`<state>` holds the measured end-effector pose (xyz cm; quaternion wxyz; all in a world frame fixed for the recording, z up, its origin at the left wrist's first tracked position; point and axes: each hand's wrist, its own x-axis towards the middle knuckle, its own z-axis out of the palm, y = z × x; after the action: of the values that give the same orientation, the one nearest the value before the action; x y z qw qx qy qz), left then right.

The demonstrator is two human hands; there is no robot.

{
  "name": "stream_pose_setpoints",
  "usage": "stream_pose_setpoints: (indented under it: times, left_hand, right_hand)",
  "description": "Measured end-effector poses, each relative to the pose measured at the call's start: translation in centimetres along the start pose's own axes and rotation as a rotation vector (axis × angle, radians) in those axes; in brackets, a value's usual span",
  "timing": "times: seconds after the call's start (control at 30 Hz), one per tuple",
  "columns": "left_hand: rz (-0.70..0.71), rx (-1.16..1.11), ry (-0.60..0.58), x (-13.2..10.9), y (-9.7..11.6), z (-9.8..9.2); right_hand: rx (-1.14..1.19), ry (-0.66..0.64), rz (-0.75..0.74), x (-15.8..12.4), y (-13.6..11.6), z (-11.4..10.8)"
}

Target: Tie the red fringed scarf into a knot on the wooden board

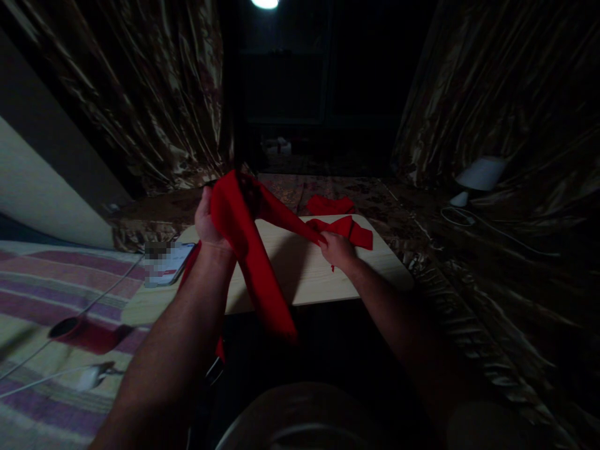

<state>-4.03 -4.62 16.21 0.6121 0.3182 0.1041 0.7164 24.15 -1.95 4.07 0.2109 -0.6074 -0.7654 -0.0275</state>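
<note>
A long red fabric strip is draped over my left hand, raised above the far left part of the table. My left thumb shows at the side, while the cloth hides most of the fingers. One length hangs towards me past the table's front edge, and more red cloth dangles beside my left forearm. Another length runs taut to my right hand, whose closed fingers pinch it low over the tabletop. Just beyond that hand lies a folded red fabric piece.
The small wooden table has a phone at its left. Past its far edge lies more red cloth. A white lamp with a cord stands right. A red cylindrical object and white cables lie on the striped bedding.
</note>
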Motion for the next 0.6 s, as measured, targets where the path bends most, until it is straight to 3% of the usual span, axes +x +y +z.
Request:
stream_pose_setpoints:
  times: [0.3,0.43,0.6]
  left_hand:
    - [0.002,-0.047,0.011,-0.1,-0.6,-0.7]
    - [0.004,-0.072,0.006,0.2,-1.2,-1.5]
    - [0.015,-0.077,0.033,0.4,-1.1,-2.0]
  right_hand:
    - [-0.255,0.002,0.242,1.3,3.4,-3.4]
    - [-0.157,0.026,0.437,2.5,5.6,-4.7]
    - [0.046,0.188,0.642,2.7,9.5,-5.5]
